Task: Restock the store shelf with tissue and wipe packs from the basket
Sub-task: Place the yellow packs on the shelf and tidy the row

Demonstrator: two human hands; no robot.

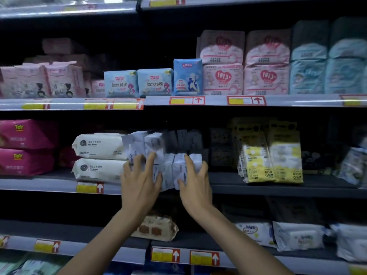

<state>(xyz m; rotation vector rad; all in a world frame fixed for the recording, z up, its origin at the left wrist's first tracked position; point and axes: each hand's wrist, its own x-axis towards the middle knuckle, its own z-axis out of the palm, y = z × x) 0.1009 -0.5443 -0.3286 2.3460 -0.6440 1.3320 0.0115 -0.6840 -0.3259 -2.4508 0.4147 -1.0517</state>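
Both my hands press on a row of small white-and-grey wipe packs that stand upright on the middle shelf. My left hand lies with spread fingers on the left packs. My right hand grips the right end of the row, thumb in front and fingers over the top. The packs are blurred. Two large white wipe packs lie stacked just left of the row. The basket is out of view.
Pink packs fill the far left of the middle shelf, and yellow-and-white packs stand to the right. The shelf above holds pink and blue pad packs. On the shelf below lie a beige wipe pack and white packs.
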